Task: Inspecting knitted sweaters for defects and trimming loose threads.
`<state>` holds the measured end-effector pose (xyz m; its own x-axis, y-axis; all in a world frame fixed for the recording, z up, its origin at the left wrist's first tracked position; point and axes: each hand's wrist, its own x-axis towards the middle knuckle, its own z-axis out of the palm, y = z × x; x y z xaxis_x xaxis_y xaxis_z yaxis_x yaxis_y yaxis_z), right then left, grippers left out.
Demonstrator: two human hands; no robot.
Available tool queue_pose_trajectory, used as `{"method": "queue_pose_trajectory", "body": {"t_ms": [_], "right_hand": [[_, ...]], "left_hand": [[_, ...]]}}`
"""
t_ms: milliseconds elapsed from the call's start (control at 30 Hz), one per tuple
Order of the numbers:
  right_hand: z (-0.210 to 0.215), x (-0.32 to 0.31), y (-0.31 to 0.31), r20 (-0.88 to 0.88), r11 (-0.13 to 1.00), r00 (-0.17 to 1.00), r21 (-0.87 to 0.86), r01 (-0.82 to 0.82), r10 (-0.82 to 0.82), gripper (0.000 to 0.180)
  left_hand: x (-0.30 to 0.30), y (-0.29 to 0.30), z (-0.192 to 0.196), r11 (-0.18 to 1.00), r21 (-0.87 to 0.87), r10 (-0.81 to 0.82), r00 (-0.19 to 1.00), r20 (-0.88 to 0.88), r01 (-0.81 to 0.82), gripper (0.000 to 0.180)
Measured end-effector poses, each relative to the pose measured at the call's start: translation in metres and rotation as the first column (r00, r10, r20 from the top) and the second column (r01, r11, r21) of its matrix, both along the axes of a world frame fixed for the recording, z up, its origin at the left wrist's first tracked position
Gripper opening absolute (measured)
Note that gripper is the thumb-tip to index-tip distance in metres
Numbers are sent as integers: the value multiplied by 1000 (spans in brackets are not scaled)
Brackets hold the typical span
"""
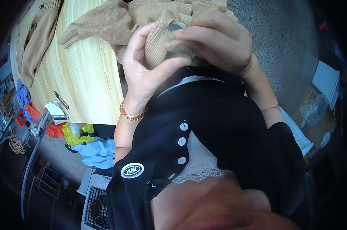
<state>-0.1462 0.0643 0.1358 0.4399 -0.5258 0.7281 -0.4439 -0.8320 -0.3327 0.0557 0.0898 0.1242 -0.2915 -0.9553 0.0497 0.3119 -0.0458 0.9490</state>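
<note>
A tan knitted cardigan (pixel 108 21) drapes over the table's right edge, close to my body. My left hand (pixel 142 74) curves around a ribbed fold of it, with the thumb along the near side and the fingers partly hidden behind the cloth. Between the thumb and forefinger of my right hand (pixel 223 40) is a large, round, greyish-green button (pixel 175 28), lying against the knit. The right hand's other fingers are curled beside the fabric. Whether the button is sewn on or passing through a hole, I cannot tell.
Another tan knitted garment with dark buttons (pixel 34 42) lies on the wooden table (pixel 81 76) at the left. A pen (pixel 61 99) and a small pad (pixel 55 110) are near its corner. Below are bags (pixel 77 133) and blue cloth (pixel 96 153). Plastic wrap (pixel 313 113) sits at right.
</note>
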Motion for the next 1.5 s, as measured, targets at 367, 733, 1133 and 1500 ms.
{"method": "queue_pose_trajectory", "body": {"t_ms": [367, 733, 1133, 1500], "right_hand": [[19, 4, -19, 121, 876, 963, 401, -269, 240, 26], [5, 2, -32, 372, 453, 882, 759, -469, 290, 56], [-1, 2, -25, 426, 172, 905, 890, -422, 19, 24], [15, 4, -19, 235, 681, 969, 699, -220, 73, 17]], "left_hand": [[5, -2, -11, 971, -164, 214, 935, 282, -173, 49], [24, -10, -10, 980, -198, 50, 949, 313, 13, 39], [17, -10, -11, 960, -264, 186, 917, 353, -93, 32], [16, -15, -15, 844, -531, 338, 844, 416, -76, 20]]}}
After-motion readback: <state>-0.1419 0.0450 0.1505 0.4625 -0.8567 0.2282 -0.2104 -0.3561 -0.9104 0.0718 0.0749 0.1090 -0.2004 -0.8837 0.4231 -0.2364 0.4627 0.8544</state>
